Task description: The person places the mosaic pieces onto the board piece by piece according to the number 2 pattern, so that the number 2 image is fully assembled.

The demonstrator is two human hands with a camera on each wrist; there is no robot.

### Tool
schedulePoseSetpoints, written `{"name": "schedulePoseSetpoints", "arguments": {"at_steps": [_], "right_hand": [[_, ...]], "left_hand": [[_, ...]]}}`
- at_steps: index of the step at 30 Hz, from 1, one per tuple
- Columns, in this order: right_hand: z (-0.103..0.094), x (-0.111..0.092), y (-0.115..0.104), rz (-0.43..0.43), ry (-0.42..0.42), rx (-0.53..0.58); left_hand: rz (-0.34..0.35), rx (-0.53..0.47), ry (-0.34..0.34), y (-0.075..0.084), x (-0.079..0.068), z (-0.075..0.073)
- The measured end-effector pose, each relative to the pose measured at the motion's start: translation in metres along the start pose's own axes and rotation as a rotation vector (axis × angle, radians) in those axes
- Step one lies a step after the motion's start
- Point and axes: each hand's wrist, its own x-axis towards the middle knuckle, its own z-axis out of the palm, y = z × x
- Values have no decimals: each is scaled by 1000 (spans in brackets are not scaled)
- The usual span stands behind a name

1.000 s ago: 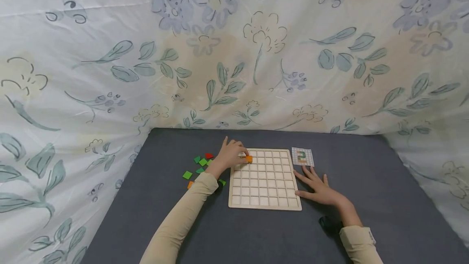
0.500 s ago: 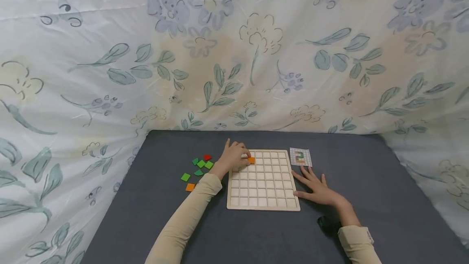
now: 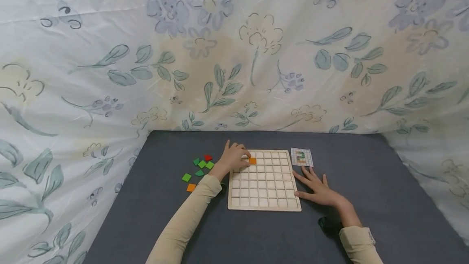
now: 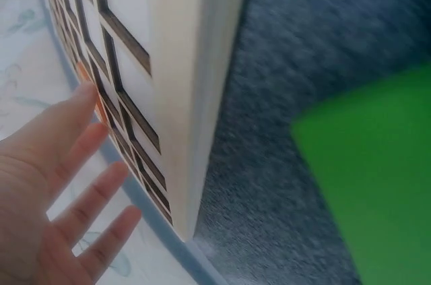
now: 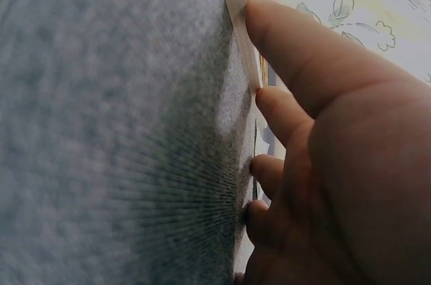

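You are pinching the orange square tile [image 3: 253,161] between the thumb and index finger of your left hand [image 3: 231,158], while its other fingers are standing apart. The tile is lying over a cell of the wooden grid board [image 3: 262,193], toward the far left part; whether it is sitting fully flat, you cannot tell from these views. Your right hand [image 3: 319,190] is spreading its fingers, with the thumb and index fingertips touching the board's right edge and the other fingertips reaching close to the printed pattern card [image 3: 302,157].

If you are letting go unevenly, a fingertip could be dragging one side of the tile up, leaving it tilted on a divider. Pushing sideways with too little steadying from the right could be sliding the whole board across the grey table cover [image 3: 384,199]. Your left sleeve [image 3: 183,219] is passing just beside a loose orange tile [image 3: 191,188], so a careless pull-back could be sweeping it, the green tiles [image 3: 202,164] or the red tile [image 3: 208,157] out of place.
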Motion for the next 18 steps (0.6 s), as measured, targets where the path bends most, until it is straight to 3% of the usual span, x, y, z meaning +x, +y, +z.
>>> {"name": "schedulePoseSetpoints", "arguments": {"at_steps": [7,18], "right_hand": [[1,0,2,-7,10,-4],[1,-1,2,4,10,-3]], "left_hand": [[-43,-33,2,-8,-10,-6],[-77,-55,81,-43,-30,-5]]}}
